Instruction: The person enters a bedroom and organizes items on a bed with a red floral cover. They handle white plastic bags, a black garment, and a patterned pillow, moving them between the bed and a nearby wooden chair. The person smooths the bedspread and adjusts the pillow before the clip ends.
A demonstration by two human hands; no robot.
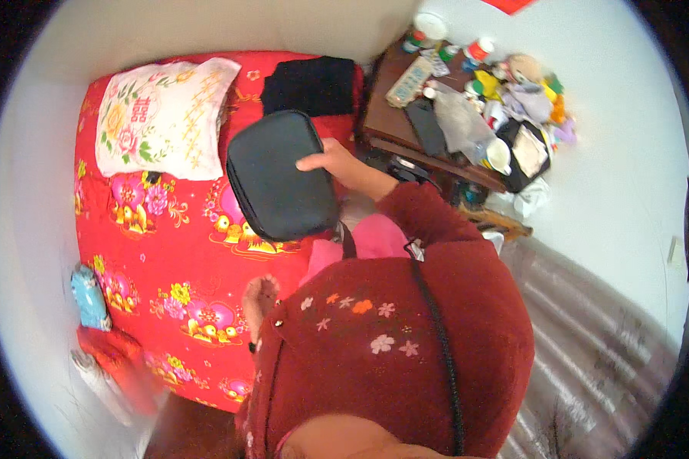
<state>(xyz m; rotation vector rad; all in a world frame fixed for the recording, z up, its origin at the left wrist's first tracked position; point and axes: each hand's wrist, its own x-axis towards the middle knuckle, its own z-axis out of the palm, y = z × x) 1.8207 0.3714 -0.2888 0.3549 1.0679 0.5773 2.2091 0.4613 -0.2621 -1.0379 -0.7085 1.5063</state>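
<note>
My right hand (341,163) grips the right edge of a black case (279,176) with rounded corners, thumb on top and the other fingers hidden beneath. The case is held above the red bed cover (207,275), tilted a little. My left hand (260,301) hangs low beside my body, over the bed cover; its fingers are loosely bent and partly apart, and I see nothing in it. Just beyond the case lies a folded black cloth (308,86). To its left is a white pillow (164,115) with a flower print.
A brown bedside table (390,122) at the far right is crowded with bottles, a clear plastic bag (463,122), a white cup (498,155) and soft toys (528,99). A light-blue package (91,297) lies at the bed's left edge. Walls stand close on both sides.
</note>
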